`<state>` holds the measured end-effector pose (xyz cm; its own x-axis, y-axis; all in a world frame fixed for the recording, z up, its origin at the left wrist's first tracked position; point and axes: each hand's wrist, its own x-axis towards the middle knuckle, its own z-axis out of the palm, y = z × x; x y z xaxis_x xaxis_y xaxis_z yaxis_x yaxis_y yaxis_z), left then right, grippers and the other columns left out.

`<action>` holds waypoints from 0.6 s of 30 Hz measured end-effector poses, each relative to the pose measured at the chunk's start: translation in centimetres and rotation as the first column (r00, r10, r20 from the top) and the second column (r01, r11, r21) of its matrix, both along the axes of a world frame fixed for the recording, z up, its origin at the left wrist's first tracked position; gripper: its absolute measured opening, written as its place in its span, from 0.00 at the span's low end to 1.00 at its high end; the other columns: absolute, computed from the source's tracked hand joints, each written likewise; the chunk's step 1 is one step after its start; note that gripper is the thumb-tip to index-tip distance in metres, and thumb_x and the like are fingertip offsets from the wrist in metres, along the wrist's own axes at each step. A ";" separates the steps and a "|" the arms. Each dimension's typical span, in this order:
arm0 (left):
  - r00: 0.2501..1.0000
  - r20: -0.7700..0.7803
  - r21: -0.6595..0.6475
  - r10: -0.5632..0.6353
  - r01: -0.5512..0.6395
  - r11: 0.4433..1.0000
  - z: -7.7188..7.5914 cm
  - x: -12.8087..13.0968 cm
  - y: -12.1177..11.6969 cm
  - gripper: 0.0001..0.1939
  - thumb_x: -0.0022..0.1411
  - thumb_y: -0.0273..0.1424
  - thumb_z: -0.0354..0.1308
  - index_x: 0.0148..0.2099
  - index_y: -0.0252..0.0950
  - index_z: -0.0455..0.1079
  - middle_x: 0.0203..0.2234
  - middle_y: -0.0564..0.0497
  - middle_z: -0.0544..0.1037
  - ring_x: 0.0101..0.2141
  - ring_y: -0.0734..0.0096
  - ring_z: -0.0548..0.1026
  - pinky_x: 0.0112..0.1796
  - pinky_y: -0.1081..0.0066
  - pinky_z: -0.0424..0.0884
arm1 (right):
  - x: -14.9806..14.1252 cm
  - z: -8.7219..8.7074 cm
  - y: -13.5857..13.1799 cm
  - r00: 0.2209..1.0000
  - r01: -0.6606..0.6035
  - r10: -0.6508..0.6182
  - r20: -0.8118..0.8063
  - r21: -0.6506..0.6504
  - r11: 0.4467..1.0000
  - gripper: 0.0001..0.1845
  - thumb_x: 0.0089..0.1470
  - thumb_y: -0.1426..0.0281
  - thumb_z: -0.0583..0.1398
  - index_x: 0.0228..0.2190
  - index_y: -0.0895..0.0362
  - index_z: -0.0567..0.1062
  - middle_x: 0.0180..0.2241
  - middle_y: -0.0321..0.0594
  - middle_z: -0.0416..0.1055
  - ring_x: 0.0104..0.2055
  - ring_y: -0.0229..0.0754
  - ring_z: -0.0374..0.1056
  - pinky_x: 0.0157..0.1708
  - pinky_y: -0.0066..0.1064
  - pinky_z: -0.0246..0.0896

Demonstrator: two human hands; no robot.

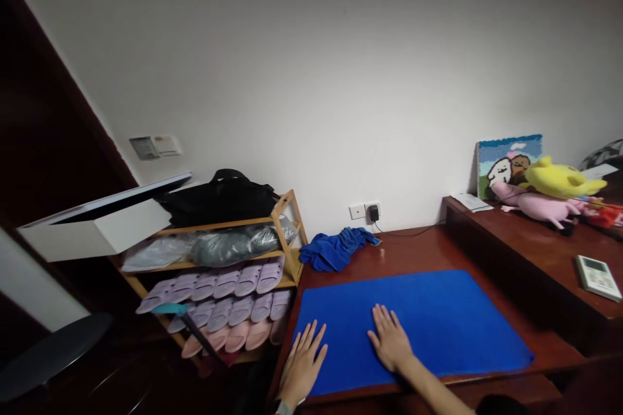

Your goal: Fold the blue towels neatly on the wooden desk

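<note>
laying l hand (302,364) over flat blue cloth's (452,324) near left edge, r hand (389,340) nr middle. holding all fingers straight, slightly parted.

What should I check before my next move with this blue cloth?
1. Blue cloth spread out: ok, no large folds show.
2. Left hand open, palm down: ok, at the cloth's left edge.
3. Right hand open, palm down: ok, over the cloth, fingers pointing toward the wall.
4. Crumpled blue towel apart from the cloth: ok, it lies behind.
5. Nothing under the cloth: cannot tell, hidden.
</note>
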<state>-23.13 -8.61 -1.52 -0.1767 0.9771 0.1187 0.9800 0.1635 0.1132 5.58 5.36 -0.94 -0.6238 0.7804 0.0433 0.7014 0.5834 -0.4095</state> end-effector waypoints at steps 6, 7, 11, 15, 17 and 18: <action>1.000 0.014 0.030 -0.011 0.011 0.999 -0.1 0.0 0.2 0.30 0.78 0.49 0.40 0.77 0.53 0.51 0.76 0.54 0.54 0.74 0.58 0.54 0.71 0.48 0.53 | 22.1 -4.6 8.0 0.918 0.336 -0.366 0.156 0.188 0.923 0.42 0.66 0.51 0.41 0.70 0.62 0.62 0.73 0.50 0.55 0.76 0.56 0.49 0.73 0.54 0.46; 1.000 0.016 0.025 -0.010 0.009 1.000 0.0 0.1 0.2 0.30 0.78 0.49 0.40 0.77 0.53 0.52 0.76 0.54 0.54 0.74 0.59 0.54 0.71 0.48 0.53 | 25.5 -5.4 9.0 0.901 0.360 -0.399 0.168 0.222 0.906 0.42 0.66 0.52 0.40 0.69 0.61 0.66 0.72 0.52 0.58 0.75 0.57 0.52 0.71 0.56 0.49; 1.000 0.029 -0.005 0.000 0.000 1.000 0.8 0.5 0.1 0.30 0.78 0.49 0.40 0.77 0.52 0.52 0.76 0.54 0.53 0.74 0.60 0.52 0.72 0.49 0.52 | 34.4 -7.5 11.1 0.864 0.406 -0.469 0.185 0.296 0.865 0.40 0.65 0.55 0.39 0.64 0.60 0.72 0.70 0.54 0.63 0.72 0.58 0.58 0.68 0.56 0.55; 0.999 0.045 -0.009 0.005 -0.004 1.000 0.9 0.6 -0.1 0.30 0.78 0.49 0.41 0.77 0.51 0.52 0.76 0.53 0.53 0.74 0.58 0.52 0.72 0.48 0.52 | 35.3 -7.4 10.8 0.845 0.437 -0.507 0.170 0.328 0.838 0.42 0.64 0.55 0.39 0.65 0.62 0.71 0.69 0.54 0.63 0.72 0.58 0.58 0.68 0.56 0.55; 0.998 0.056 0.003 -0.006 0.006 1.000 0.8 0.4 -0.1 0.30 0.78 0.49 0.41 0.77 0.51 0.52 0.76 0.52 0.54 0.74 0.58 0.52 0.71 0.47 0.52 | 34.0 -6.8 10.1 0.834 0.464 -0.538 0.123 0.372 0.804 0.42 0.63 0.55 0.39 0.65 0.64 0.70 0.69 0.54 0.63 0.72 0.58 0.57 0.69 0.57 0.52; 0.998 0.065 0.011 -0.016 0.015 1.000 0.7 0.2 -0.1 0.30 0.78 0.49 0.42 0.76 0.51 0.53 0.76 0.52 0.54 0.74 0.57 0.53 0.71 0.47 0.53 | 33.1 -6.4 9.7 0.830 0.477 -0.551 0.088 0.400 0.783 0.42 0.63 0.56 0.39 0.66 0.64 0.70 0.69 0.55 0.63 0.73 0.58 0.57 0.70 0.57 0.51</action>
